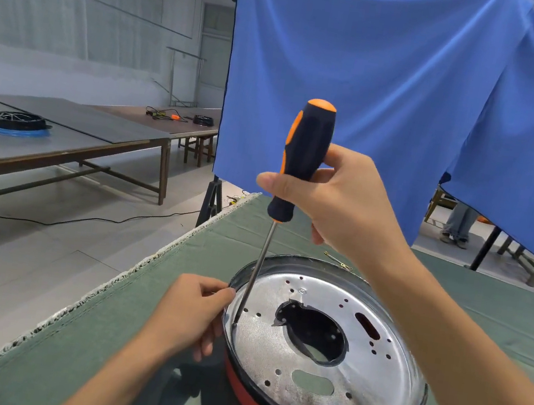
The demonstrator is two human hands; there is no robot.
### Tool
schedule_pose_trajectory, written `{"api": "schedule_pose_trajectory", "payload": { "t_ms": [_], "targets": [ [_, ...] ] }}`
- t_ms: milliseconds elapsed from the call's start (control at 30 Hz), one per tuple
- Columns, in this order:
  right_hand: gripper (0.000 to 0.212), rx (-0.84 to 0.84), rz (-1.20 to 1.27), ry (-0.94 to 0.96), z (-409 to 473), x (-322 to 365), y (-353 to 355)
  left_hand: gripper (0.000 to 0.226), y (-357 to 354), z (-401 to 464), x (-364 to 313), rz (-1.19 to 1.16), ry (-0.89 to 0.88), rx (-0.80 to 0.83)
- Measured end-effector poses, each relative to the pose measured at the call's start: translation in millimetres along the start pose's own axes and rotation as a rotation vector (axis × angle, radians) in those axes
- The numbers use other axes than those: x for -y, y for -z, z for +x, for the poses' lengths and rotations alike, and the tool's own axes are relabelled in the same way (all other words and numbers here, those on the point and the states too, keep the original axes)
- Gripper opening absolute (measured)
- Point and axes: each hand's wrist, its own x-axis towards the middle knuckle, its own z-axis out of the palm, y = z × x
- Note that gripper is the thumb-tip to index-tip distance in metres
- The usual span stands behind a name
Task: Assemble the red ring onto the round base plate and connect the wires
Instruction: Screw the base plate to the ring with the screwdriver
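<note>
While the red ring [249, 404] already sits under the round base plate [323, 349] at lower centre of the frame, we judge a screw is being driven and no wires look connected. Our left hand [189, 315] pinches at the plate's left rim; our right hand [335, 198], above centre, grasps the screwdriver [303, 159], its tip at a left-edge hole.

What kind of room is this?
Probably a workshop: long worktables, a screwdriver held over a metal plate, and blue cloths hung as screens.
</note>
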Motion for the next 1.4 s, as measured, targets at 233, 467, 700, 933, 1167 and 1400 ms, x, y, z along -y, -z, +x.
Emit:
{"api": "schedule_pose_trajectory", "payload": {
  "t_ms": [233, 467, 700, 933, 1167, 1400],
  "targets": [
    [0.026, 0.015, 0.133, -0.106, 8.0, 2.5, -12.5, 0.024, 0.3, 2.4, 4.8, 0.009, 0.012, 0.008],
    [0.005, 0.208, 0.379, -0.255, 6.9, 8.9, -5.0, 0.014, 5.7, 5.1, 0.8, 0.016, 0.011, 0.033],
    [0.054, -0.035, -0.082, -0.112, 8.6, 7.2, -13.0, 0.016, 6.4, 3.2, -0.5, 0.009, 0.014, 0.044],
    [0.011, 0.243, 0.300, -0.284, 6.1, 12.6, -5.9, 0.021, 7.2, 2.7, 0.8, 0.020, 0.010, 0.054],
    [0.021, 0.133, 0.013, -0.146, 6.0, 8.8, -7.0, 0.018, 5.5, 1.8, 1.4, 0.046, -0.013, 0.008],
    [0.041, 0.013, 0.067, -0.128, 8.7, 3.1, -13.3, 0.004, 7.9, -1.9, -4.2, 0.160, -0.238, -0.301]
  ]
}}
